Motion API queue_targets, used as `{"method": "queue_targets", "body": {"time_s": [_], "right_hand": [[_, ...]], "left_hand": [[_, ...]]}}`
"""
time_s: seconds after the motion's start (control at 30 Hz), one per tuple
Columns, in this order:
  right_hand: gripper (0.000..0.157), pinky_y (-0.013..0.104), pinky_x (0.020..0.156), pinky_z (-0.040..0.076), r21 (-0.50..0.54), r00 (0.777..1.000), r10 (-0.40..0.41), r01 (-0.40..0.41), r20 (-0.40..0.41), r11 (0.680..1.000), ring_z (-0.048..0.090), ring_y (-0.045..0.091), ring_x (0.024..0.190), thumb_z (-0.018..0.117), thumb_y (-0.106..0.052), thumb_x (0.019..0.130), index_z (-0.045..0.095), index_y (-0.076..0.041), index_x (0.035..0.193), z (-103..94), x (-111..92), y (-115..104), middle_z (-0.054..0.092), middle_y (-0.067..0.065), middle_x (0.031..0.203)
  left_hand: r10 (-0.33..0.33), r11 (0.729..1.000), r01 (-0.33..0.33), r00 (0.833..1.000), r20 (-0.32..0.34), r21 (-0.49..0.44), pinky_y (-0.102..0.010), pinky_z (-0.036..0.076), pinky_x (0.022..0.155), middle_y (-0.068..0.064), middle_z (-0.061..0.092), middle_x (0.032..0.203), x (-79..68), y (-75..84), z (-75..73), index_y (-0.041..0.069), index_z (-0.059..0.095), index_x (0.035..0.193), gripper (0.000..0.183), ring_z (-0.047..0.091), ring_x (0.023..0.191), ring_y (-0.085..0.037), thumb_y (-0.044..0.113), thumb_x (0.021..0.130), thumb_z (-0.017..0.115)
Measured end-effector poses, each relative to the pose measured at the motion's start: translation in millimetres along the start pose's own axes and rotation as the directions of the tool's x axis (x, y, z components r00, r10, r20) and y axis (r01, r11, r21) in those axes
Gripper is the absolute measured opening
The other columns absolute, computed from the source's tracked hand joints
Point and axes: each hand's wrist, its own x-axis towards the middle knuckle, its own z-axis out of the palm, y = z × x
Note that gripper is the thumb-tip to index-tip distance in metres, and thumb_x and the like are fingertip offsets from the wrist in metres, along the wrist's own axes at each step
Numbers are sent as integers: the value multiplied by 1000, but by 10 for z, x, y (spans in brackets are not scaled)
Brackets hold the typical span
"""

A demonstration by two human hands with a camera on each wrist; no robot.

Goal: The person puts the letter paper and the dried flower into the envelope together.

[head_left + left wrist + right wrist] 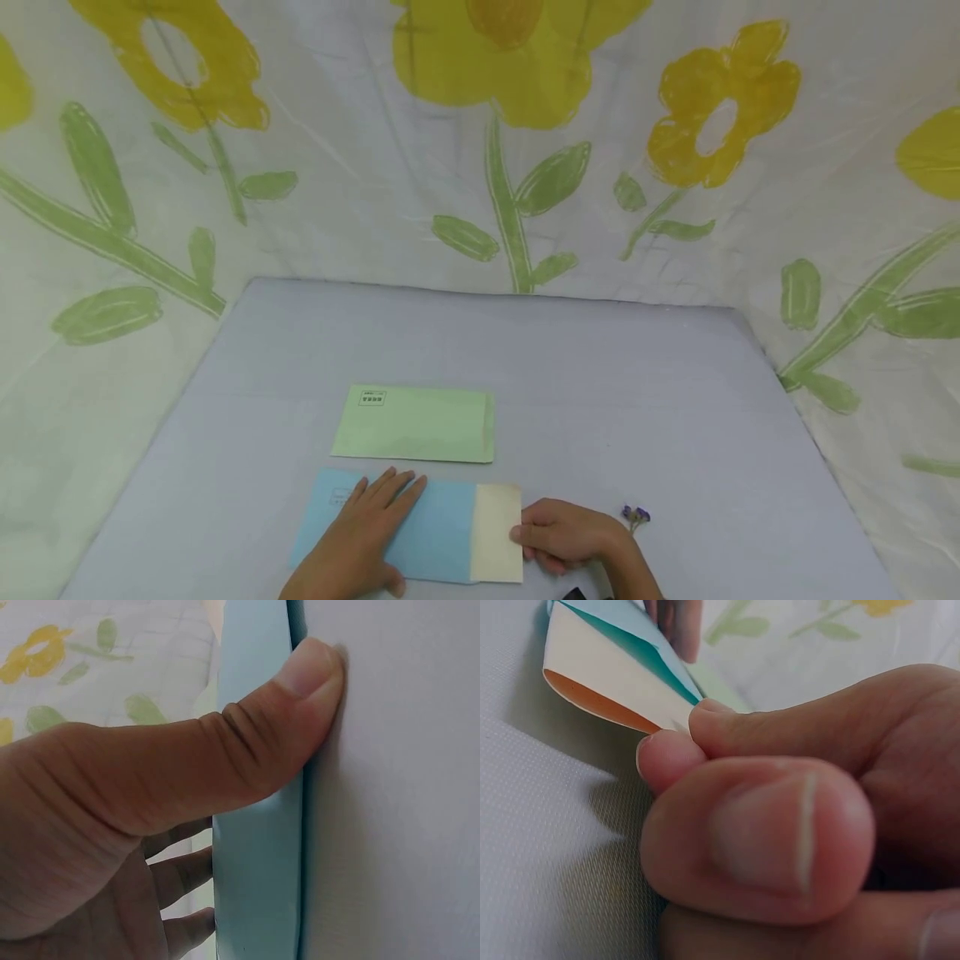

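1. Head view: the blue envelope (442, 533) lay flat on the table (600, 400), front and left of centre, mouth facing right.
2. Left hand (360, 533): fingers lay spread and straight across the envelope; the left wrist view showed the thumb over its near edge. This flat hold suited anchoring; light pressure, well away from the mouth, seemed best so that the contents could slide.
3. Green envelope (412, 425): it lay just beyond the blue one, apart from it.
4. Cream paper (495, 533): it projected from the mouth, its outer edge bowed in the right wrist view. Level alignment with the envelope's long edges was advisable against buckling. Travel, inward or outward, could not be determined.
5. Right hand (566, 532): thumb and fingers pinched the paper's outer edge. A straight, slow stroke appeared safest.
6. Purple flowers (636, 515): these lay beside the right wrist; clearance was advisable.
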Motion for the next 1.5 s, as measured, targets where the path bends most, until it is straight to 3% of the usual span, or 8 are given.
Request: {"method": "queue_targets", "body": {"time_s": [0.43, 0.83, 1.13, 1.33, 1.5], "right_hand": [[36, 18, 33, 22, -10, 1000, 0, 0, 11, 1000, 29, 1, 34, 54, -26, 103, 59, -6, 74, 27, 53, -44, 45, -5, 45], [35, 18, 32, 23, -29, 999, -7, 8, 48, 1000, 30, 2, 33, 52, -25, 104, 59, -8, 74, 132, 222, -118, 45, -5, 45], [36, 19, 32, 26, -47, 1000, 22, -22, 2, 999, 33, 3, 33, 54, -27, 103, 59, -9, 73, 157, 224, -145, 48, -3, 45], [29, 19, 32, 30, -38, 999, -18, 16, -50, 999, 36, 4, 33, 55, -27, 103, 61, -11, 79, 152, 226, -117, 49, -4, 47], [26, 19, 34, 33, 16, 999, -47, 48, -19, 999, 38, 5, 35, 50, -18, 103, 56, -6, 81, 121, 211, -88, 50, -3, 50]], "left_hand": [[24, 1000, -23, 999, -35, 11, -65, 24, 113, -16, 43, 152, -36, -1, 6, 5, 43, 151, 122, 32, 142, -43, 30, 45, 99], [29, 999, -28, 999, -43, 16, -66, 24, 113, -18, 43, 151, -2, -7, 33, 4, 43, 150, 121, 33, 142, -44, 31, 46, 98], [17, 1000, -17, 999, -36, 9, -64, 23, 114, -17, 43, 152, 1, 5, 24, 5, 43, 151, 122, 33, 142, -43, 29, 46, 99], [-6, 1000, 6, 1000, -19, -8, -64, 22, 114, -17, 42, 152, 2, 27, 10, 5, 43, 151, 121, 32, 143, -43, 27, 46, 99], [8, 1000, -8, 999, -35, -9, -64, 23, 114, -17, 43, 152, -10, 29, 12, 4, 43, 151, 121, 32, 142, -43, 26, 45, 99]]}}
